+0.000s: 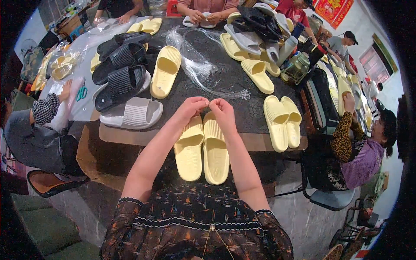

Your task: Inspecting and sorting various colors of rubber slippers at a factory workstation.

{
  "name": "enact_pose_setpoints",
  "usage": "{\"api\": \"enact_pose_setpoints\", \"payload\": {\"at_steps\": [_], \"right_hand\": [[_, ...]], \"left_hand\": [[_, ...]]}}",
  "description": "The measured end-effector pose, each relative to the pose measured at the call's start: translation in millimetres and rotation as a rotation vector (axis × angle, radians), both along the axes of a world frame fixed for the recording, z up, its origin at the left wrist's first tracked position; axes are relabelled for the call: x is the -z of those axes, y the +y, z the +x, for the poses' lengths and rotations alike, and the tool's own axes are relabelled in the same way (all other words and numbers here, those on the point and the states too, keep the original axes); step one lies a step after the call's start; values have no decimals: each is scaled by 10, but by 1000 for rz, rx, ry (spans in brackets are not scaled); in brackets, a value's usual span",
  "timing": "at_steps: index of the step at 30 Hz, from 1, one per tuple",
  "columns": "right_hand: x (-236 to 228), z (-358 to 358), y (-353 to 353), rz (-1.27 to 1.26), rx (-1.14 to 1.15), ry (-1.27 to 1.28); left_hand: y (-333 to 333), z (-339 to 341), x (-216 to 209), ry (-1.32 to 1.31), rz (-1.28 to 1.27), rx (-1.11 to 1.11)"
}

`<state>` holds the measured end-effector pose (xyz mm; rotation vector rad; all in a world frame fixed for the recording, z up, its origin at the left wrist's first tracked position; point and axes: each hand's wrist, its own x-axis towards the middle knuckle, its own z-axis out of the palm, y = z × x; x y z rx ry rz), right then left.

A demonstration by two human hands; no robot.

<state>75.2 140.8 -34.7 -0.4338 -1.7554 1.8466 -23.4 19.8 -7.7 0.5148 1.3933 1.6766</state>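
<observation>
A pair of pale yellow slide slippers, the left one (189, 161) beside the right one (216, 158), lies side by side in front of me at the table's near edge, heels toward me. Over their straps my left hand (193, 107) and my right hand (222, 113) meet, fingertips pinched close together. Whatever is between the fingers is too small to make out. Just beyond them lies a bundle of thin clear plastic strands (201, 69), fanned across the dark table top (236, 115).
To the left are stacked black slippers (123, 84), a light grey pair (132, 113) and an upright yellow slipper (166, 71). Another yellow pair (281, 123) sits right. Farther back are a mixed slipper heap (249, 37) and a glass jar (296, 67). Several people work around.
</observation>
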Motion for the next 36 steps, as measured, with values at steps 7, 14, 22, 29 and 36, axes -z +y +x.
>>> {"api": "enact_pose_setpoints", "payload": {"at_steps": [7, 14, 22, 29, 36], "right_hand": [[-82, 50, -61, -2, 35, -35], [-8, 57, 12, 7, 21, 13], [-33, 55, -16, 51, 33, 45], [-37, 18, -2, 9, 70, 21], [-47, 38, 67, -32, 91, 63]], "left_hand": [[-3, -27, 118, 185, 22, -88], [30, -7, 109, 216, 49, -116], [45, 35, 95, 408, 137, -102], [79, -54, 195, 413, 150, -161], [85, -36, 144, 471, 161, -199]]}}
